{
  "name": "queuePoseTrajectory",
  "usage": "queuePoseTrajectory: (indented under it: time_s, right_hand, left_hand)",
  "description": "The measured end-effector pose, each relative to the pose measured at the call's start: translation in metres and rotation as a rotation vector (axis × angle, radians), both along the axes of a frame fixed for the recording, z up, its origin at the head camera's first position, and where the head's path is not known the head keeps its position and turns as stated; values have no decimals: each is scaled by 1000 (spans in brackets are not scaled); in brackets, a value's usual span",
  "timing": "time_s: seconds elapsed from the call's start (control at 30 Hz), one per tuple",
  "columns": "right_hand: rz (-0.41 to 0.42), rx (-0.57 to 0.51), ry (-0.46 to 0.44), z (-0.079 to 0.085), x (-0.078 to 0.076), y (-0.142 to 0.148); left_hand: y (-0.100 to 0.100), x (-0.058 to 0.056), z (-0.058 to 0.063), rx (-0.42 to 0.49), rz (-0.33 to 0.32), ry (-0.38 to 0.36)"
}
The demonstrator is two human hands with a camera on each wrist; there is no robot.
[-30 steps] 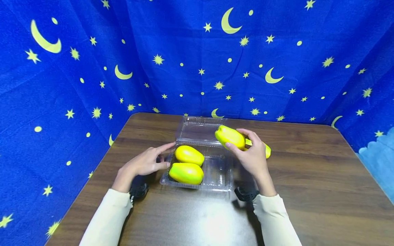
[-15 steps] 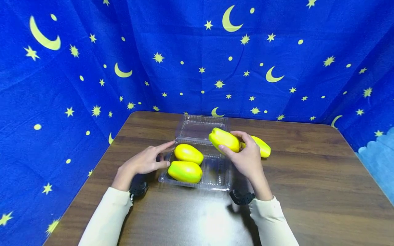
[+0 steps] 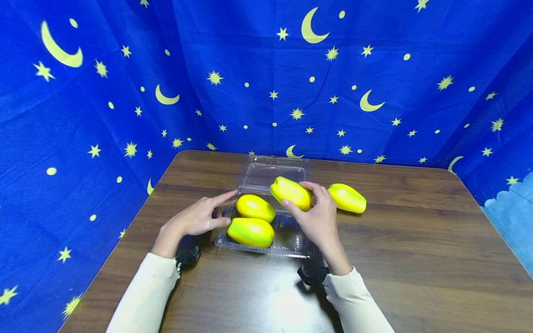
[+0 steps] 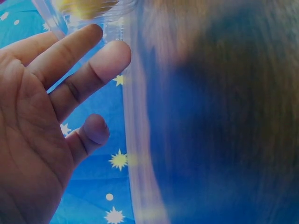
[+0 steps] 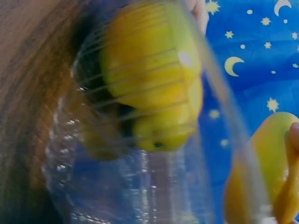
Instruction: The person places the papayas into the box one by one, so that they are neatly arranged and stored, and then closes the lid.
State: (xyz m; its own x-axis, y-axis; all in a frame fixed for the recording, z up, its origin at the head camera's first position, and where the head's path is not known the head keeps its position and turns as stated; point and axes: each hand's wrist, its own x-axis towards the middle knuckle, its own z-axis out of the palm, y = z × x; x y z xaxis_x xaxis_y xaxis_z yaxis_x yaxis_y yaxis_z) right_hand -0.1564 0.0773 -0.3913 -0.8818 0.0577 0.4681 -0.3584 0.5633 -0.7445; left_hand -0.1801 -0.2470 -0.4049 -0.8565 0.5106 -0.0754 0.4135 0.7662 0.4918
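Note:
In the head view, my right hand (image 3: 318, 217) grips an oblong yellow papaya (image 3: 289, 192) between thumb and fingers, above the back part of a clear plastic clamshell box (image 3: 287, 253). The same papaya (image 5: 261, 163) shows at the right of the right wrist view. Two more papayas lie side by side in the left half of the box, a rear one (image 3: 255, 208) and a front one (image 3: 251, 232). My left hand (image 3: 195, 219) has its index finger and thumb extended to the box's left edge. It holds nothing; its palm (image 4: 28, 107) fills the left of its wrist view.
A loose papaya (image 3: 347, 199) lies on the wooden table (image 3: 420, 240), right of the box. The box's lid (image 3: 275, 173) is folded back behind it. A blue cloth (image 3: 266, 60) with moons and stars hangs behind and at both sides.
My right hand has carried the papaya leftward over the box, bringing the loose papaya on the table into full view. My left hand stays at the box's edge.

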Motion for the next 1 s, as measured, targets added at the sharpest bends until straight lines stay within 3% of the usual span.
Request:
queuePoseTrajectory:
  time_s: [0.47, 0.67, 1.0]
  right_hand:
    - [13, 34, -55, -12, -2, -7]
    - [16, 65, -96, -13, -4, -6]
    - [39, 116, -60, -24, -9, -9]
  left_hand:
    - [1, 1, 1, 2, 6, -11]
    - [2, 0, 0, 11, -22, 13]
    - [2, 1, 0, 9, -20, 10]
